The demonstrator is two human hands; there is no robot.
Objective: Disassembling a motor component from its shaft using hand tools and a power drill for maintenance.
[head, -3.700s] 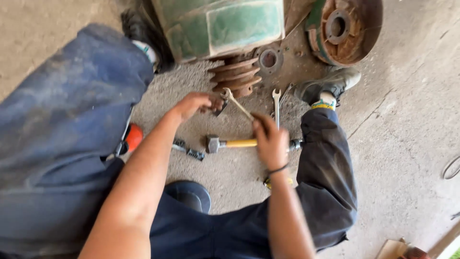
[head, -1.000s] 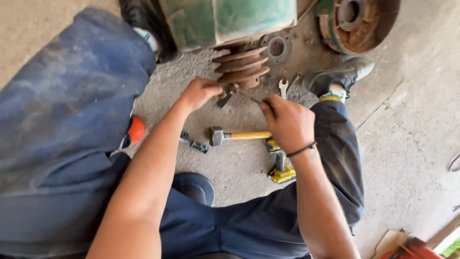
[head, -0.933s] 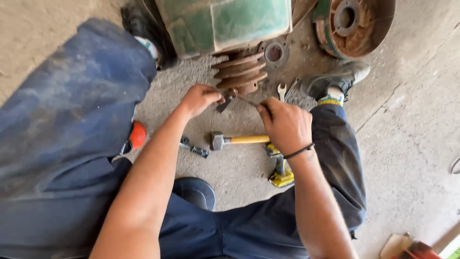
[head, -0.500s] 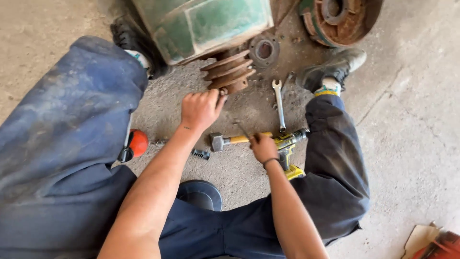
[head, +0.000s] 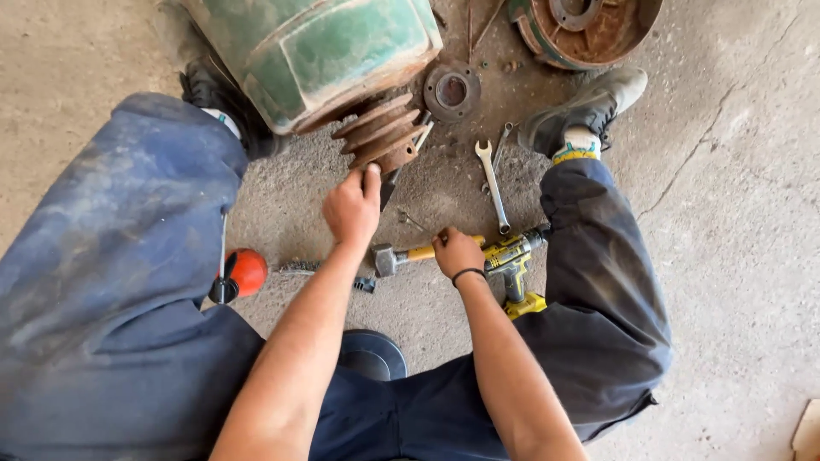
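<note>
Nearest the camera, the right hand is curled over the yellow handle of the hammer, fingers wrapped, though how firm the hold is can't quite be told. The hammer's long axis runs nine to three o'clock on the concrete floor, steel head towards nine. A yellow drill lies just beside it at three. Further out, at eleven o'clock, the left hand presses loosely closed fingers against the rusty grooved pulley of the green motor. A wrench lies apart at one o'clock.
</note>
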